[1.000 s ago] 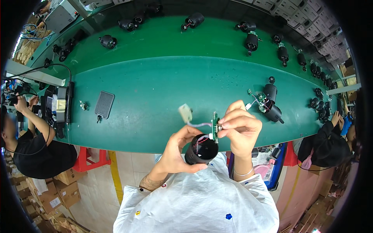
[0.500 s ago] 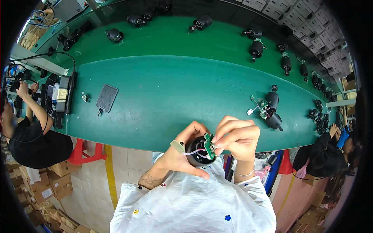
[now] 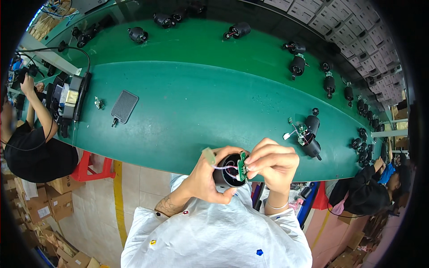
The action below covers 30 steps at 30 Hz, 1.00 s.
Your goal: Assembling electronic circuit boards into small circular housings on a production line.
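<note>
My left hand [image 3: 203, 178] is wrapped round a black cylindrical housing [image 3: 222, 177], its open end facing up. Between finger and thumb, my right hand [image 3: 273, 164] pinches a green circuit board [image 3: 241, 167] at the housing's mouth. Pale wires [image 3: 220, 168] run from inside the housing over its rim to a small flat whitish-green piece [image 3: 208, 156] beside my left fingers. What lies deeper in the housing is mostly hidden. Both hands are just in front of the near edge of the green table [image 3: 170, 138].
On the table to the right lie black housings [image 3: 312, 125] with boards and wires. At left are a dark mesh-faced pad [image 3: 124, 107], a small board [image 3: 99, 103] and black equipment [image 3: 71, 100]. More housings [image 3: 240, 30] line the far strip. Co-workers sit on both sides.
The board now stands more upright at the housing's mouth, still pinched by my right hand. My left hand has turned the housing slightly. The whole view has shifted a little.
</note>
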Motion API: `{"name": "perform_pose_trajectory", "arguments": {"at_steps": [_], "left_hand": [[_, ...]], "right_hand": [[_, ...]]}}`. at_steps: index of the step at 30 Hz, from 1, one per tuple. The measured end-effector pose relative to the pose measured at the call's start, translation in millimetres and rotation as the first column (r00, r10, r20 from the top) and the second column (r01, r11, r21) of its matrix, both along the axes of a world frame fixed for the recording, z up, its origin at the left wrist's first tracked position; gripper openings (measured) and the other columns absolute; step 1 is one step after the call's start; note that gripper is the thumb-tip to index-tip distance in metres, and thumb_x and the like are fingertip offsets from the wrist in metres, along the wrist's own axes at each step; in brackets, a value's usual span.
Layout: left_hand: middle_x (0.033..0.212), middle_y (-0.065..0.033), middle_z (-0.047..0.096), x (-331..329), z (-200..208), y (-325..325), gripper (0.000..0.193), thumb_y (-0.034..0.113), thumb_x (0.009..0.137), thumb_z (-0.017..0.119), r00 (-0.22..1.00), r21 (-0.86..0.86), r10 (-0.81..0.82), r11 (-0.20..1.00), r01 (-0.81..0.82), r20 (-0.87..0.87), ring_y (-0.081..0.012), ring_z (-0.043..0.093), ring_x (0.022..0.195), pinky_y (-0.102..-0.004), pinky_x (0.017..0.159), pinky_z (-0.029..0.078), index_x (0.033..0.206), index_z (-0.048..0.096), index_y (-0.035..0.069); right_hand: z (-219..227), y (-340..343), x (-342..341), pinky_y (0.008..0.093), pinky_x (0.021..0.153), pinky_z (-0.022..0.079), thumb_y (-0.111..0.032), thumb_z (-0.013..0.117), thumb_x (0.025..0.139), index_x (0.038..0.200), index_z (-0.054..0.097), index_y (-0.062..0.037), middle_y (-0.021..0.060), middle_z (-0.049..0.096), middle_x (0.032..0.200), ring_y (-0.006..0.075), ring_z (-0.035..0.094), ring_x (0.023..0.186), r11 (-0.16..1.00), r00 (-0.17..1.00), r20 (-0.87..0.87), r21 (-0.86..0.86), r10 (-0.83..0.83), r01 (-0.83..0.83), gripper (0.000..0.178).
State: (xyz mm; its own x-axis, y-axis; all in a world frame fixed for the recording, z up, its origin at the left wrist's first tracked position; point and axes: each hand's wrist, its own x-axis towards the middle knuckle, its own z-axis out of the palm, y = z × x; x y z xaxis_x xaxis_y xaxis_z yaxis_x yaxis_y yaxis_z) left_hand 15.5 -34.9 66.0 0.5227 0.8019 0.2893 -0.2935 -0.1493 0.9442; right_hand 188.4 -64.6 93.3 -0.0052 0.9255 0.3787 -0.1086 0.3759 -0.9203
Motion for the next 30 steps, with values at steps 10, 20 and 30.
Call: {"name": "perform_pose_trajectory", "arguments": {"at_steps": [10, 20, 30], "left_hand": [[0.077, -0.0048, 0.065, 7.5, -0.2, 7.5, 0.042, 0.004, 0.053, 0.077, 0.993, 0.217, 0.097, 0.973, -0.08, -0.069, -0.0177, 0.056, 0.062, -0.0273, 0.057, 0.043, 0.093, 0.064, 0.005], [0.072, -0.0035, 0.062, 3.5, -1.7, 10.1, 0.04, 0.001, 0.051, 0.075, 0.985, 0.348, 0.144, 0.932, -0.104, -0.091, -0.0174, 0.052, 0.059, -0.0281, 0.055, 0.041, 0.089, 0.064, 0.006], [0.073, -0.0035, 0.062, -3.9, 2.6, 7.6, 0.042, 0.001, 0.05, 0.075, 0.981, 0.277, 0.063, 0.961, -0.01, -0.185, -0.018, 0.052, 0.057, -0.0286, 0.054, 0.041, 0.089, 0.062, 0.005]], "right_hand": [[12.0, -9.8, -10.5, 0.022, 0.061, 0.046, -0.001, 0.073, 0.068, 0.072, 0.074, -0.0042, 0.0075, 0.072, 0.079, 0.0145, 0.055, 0.067, 0.98, 0.92, 0.376, 0.193, -0.112, 0.04, 0.006], [24.9, -10.4, -15.1, 0.0224, 0.061, 0.046, 0.004, 0.069, 0.066, 0.074, 0.074, -0.0026, 0.0043, 0.071, 0.081, 0.0143, 0.052, 0.067, 0.989, 0.802, 0.596, 0.132, -0.022, -0.071, 0.011], [29.5, -9.8, -16.4, 0.0226, 0.059, 0.044, 0.011, 0.065, 0.062, 0.071, 0.072, -0.0021, 0.0042, 0.071, 0.084, 0.0148, 0.049, 0.065, 0.996, 0.833, 0.551, 0.02, 0.058, -0.082, 0.017]]}}
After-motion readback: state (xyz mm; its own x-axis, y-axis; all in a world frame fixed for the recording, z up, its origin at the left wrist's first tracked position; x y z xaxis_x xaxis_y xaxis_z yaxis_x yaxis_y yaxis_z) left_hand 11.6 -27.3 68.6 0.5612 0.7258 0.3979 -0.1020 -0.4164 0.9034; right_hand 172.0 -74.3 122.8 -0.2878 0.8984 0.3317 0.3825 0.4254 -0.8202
